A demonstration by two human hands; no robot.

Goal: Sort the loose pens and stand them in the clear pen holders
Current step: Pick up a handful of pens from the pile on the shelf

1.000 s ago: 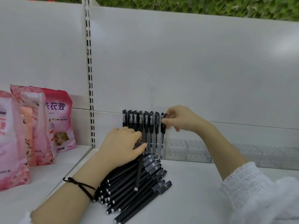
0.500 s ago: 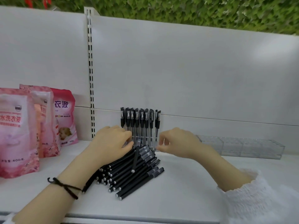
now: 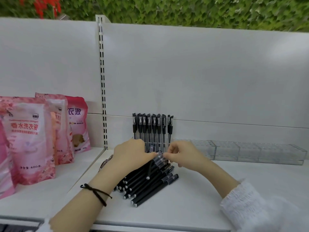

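Note:
A pile of loose black pens (image 3: 150, 183) lies on the white shelf (image 3: 192, 198). My left hand (image 3: 132, 154) rests on the pile's upper end and holds one black pen (image 3: 149, 171) that hangs down across the others. My right hand (image 3: 182, 154) is at the pile's top right, its thumb and fingertips pinching the capped end of a pen (image 3: 160, 155). Behind the hands, several black pens (image 3: 152, 126) stand upright in a clear pen holder (image 3: 155, 145), whose base my hands partly hide.
More clear pen holders (image 3: 250, 151) with no pens run along the back wall to the right. Pink detergent pouches (image 3: 28, 139) stand on the adjoining shelf at the left. A slotted upright (image 3: 102, 97) divides the two bays. The shelf's front edge is near my forearms.
My right hand came down from the last standing pen to the top of the loose pile. My left hand stayed on the pile with its pen. The view pulled back.

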